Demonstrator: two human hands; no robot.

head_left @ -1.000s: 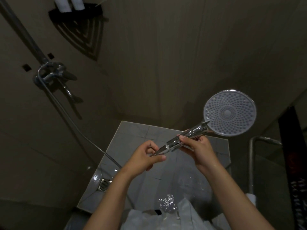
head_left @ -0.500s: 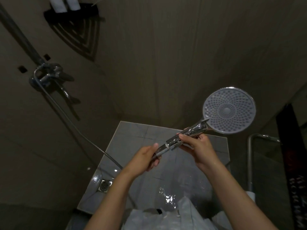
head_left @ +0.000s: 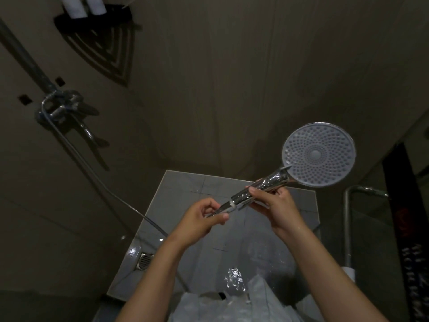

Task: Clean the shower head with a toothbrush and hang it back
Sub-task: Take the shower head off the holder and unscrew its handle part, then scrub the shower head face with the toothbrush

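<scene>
The round shower head faces me with its dotted grey spray plate, up at the right. Its wet chrome handle slants down to the left. My right hand grips that handle from below. My left hand pinches the hose nut at the handle's lower end. The metal hose runs from there back to the chrome tap on the left wall. No toothbrush is in view.
A riser pipe climbs the left wall above the tap. A black corner shelf holds two white bottles. Below lie the wet grey floor, a drain, a chrome rail at right and a white plastic bag.
My left hand opened beside the handle's end half a second ago and is now closed on the hose nut again. The shower head stays almost still.
</scene>
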